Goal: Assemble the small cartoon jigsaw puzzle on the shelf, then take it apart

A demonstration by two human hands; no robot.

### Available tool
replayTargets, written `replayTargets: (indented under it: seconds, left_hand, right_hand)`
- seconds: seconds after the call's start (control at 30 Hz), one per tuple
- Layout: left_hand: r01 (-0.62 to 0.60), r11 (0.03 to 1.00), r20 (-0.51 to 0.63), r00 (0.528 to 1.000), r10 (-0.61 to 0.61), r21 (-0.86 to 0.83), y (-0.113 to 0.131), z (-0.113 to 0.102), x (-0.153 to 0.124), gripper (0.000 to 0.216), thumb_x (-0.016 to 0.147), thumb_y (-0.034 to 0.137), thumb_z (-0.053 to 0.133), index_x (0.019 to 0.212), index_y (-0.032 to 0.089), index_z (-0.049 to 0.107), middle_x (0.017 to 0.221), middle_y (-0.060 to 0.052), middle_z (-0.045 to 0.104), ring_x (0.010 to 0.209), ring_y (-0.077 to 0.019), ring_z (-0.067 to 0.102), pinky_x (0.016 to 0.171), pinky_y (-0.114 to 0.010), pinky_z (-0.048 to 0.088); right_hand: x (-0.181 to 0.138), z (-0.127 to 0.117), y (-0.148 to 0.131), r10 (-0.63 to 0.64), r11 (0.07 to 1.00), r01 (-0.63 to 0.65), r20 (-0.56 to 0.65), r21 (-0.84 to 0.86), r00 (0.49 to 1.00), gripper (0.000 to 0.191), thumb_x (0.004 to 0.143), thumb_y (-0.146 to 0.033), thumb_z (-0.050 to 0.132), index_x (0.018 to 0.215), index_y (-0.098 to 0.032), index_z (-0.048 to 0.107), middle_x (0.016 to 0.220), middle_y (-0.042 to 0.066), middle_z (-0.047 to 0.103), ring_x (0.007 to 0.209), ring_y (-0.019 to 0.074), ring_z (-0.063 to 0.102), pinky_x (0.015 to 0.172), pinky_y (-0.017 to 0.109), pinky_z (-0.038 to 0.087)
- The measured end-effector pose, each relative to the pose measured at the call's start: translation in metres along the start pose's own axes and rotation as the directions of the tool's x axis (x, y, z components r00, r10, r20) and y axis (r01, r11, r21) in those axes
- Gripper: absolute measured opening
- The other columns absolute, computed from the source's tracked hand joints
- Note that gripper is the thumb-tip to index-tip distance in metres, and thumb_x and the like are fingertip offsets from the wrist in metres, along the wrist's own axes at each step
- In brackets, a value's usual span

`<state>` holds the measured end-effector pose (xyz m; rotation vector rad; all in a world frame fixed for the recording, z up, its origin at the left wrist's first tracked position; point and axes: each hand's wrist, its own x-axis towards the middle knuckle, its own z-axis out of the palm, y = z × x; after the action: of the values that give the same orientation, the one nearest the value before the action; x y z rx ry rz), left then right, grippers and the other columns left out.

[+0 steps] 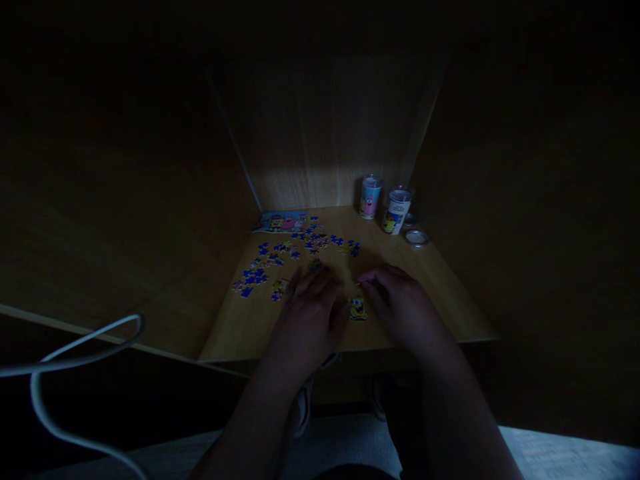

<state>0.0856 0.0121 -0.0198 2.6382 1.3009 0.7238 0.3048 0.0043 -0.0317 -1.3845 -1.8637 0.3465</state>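
Note:
Loose jigsaw puzzle pieces [256, 275], several blue side up, lie across the wooden board in the dim light. My left hand [313, 310] rests palm down over the middle of them, fingers stretched forward and apart from the thumb. Some pieces are partly hidden beneath its fingertips. To the right, my right hand [397, 297] pinches a small puzzle piece, of which little shows between thumb and index finger. Between the hands lies a small joined section of yellow cartoon puzzle [357, 309], close to my left thumb.
At the back right stand two clear-topped cartoon canisters [370, 199], with a round metal lid [416, 238] beside them. A cartoon picture sheet [281, 221] lies at the back left. Wooden panels enclose the surface. A white cable [85, 363] loops at the lower left.

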Motion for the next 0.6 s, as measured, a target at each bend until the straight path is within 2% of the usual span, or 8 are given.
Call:
replayTargets:
  seconds: [0.13,0.27,0.5,0.6]
  left_hand:
    - [-0.018,1.0,0.019,1.0,0.018,-0.009,0.0006,-0.0002,-0.0004,0.032,0.105,0.026,0.065,0.137,0.023,0.068,0.154,-0.009,0.067,0.153,-0.0307,0.053,0.135,-0.062,0.032]
    - [0.039,0.999,-0.006,0.999,-0.039,0.021,0.0005,0.0014,0.0003,0.035,0.105,0.025,0.064,0.14,0.018,0.065,0.153,-0.014,0.066,0.148,-0.0331,0.057,0.132,-0.062,0.036]
    - [0.174,0.981,-0.13,0.978,-0.163,0.085,-0.0038,0.0078,0.0002,0.037,0.102,0.031,0.068,0.136,0.016,0.067,0.142,-0.017,0.071,0.136,-0.0384,0.062,0.124,-0.066,0.045]
    - [0.195,0.977,-0.207,0.963,-0.174,0.089,-0.0042,0.0096,-0.0006,0.038,0.101,0.032,0.069,0.136,0.018,0.067,0.139,-0.017,0.072,0.133,-0.0388,0.063,0.12,-0.066,0.047]
  right_hand:
    - [0.0005,-0.0007,-0.0011,0.0,1.0,0.0,0.009,0.0,1.0,0.013,0.106,-0.017,0.062,0.105,-0.025,0.073,0.106,0.006,0.077,0.098,0.0223,0.073,0.09,0.035,0.055]
    - [0.0003,-0.0007,-0.0024,0.008,1.0,-0.008,0.002,-0.008,1.0,0.012,0.106,-0.018,0.062,0.104,-0.024,0.073,0.104,0.006,0.077,0.098,0.0226,0.073,0.091,0.036,0.056]
    - [-0.0004,0.0017,-0.0004,-0.003,1.0,0.003,0.003,-0.007,1.0,0.014,0.106,-0.019,0.061,0.107,-0.024,0.074,0.106,0.007,0.078,0.098,0.0234,0.074,0.09,0.038,0.056]
    - [-0.0001,0.0018,-0.0007,-0.002,1.0,0.002,0.004,-0.023,1.0,0.015,0.106,-0.018,0.061,0.105,-0.024,0.074,0.105,0.006,0.078,0.098,0.0234,0.073,0.09,0.037,0.056]
